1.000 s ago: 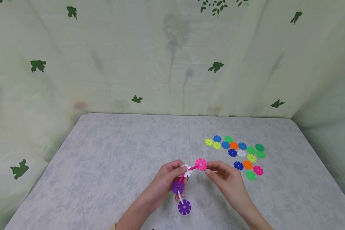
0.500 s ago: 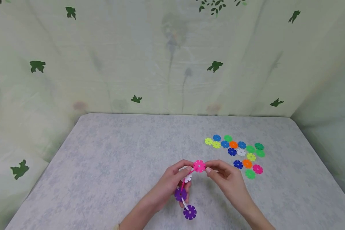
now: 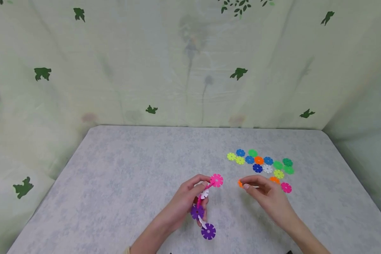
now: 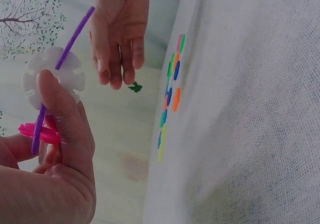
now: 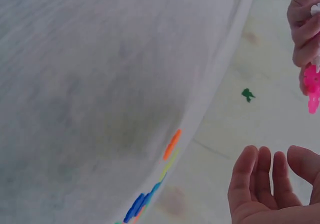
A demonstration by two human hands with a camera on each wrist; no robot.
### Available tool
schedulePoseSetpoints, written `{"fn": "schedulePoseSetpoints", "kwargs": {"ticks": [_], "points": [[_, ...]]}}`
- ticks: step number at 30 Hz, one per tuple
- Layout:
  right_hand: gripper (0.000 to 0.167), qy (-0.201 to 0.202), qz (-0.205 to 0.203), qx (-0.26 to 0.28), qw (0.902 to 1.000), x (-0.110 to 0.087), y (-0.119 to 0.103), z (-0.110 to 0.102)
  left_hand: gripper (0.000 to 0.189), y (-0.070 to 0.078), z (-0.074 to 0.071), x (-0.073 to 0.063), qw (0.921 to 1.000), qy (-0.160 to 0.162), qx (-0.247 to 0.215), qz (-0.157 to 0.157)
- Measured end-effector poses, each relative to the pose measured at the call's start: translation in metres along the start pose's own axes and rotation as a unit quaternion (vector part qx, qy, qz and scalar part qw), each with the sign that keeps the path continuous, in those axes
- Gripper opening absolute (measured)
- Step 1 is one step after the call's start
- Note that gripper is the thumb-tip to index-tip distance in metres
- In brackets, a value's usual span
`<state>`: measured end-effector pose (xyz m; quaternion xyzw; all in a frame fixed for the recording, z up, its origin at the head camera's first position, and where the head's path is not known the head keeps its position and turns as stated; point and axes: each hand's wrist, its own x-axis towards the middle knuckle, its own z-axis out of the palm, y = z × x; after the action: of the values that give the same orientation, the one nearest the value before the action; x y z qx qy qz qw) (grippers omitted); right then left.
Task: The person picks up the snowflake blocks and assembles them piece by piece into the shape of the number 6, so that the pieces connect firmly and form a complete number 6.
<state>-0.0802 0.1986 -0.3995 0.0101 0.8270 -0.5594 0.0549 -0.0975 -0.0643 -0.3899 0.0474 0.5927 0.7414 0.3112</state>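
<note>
My left hand (image 3: 187,197) pinches a chain of slotted interlocking discs between thumb and fingers. The chain runs from a flat pink disc (image 3: 216,180) down past a white disc (image 3: 204,193) and a purple disc (image 3: 197,212) to a hanging purple disc (image 3: 208,231). In the left wrist view the thumb presses a white disc (image 4: 34,79) with a purple disc (image 4: 75,37) slotted edge-on through it. My right hand (image 3: 270,199) is apart from the chain, just above an orange disc (image 3: 240,183). The right wrist view shows its fingers and thumb spread apart, holding nothing, with the orange disc (image 5: 172,144) separate.
Several loose discs lie on the grey table (image 3: 130,169) to the right, among them a yellow disc (image 3: 231,156), a white disc (image 3: 267,168) and a pink disc (image 3: 286,187). My right hand covers part of this group. A printed curtain (image 3: 165,63) stands behind the table.
My right hand has let go of the pink disc at the chain's end and moved right. An orange disc now shows by its fingertips. The left hand keeps the chain.
</note>
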Motion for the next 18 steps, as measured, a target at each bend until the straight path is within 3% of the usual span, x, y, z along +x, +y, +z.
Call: {"fn": "schedulePoseSetpoints", "kwargs": {"ticks": [10, 18], "points": [[0.027, 0.001, -0.046, -0.055, 0.9974, 0.011, 0.024, -0.033, 0.031, 0.001, -0.003, 0.000, 1.0000, 0.001, -0.005, -0.008], [0.026, 0.002, -0.033, -0.103, 0.9941, 0.021, 0.039, -0.055, 0.032, 0.002, -0.004, 0.000, 0.9999, 0.004, -0.012, -0.005]]}}
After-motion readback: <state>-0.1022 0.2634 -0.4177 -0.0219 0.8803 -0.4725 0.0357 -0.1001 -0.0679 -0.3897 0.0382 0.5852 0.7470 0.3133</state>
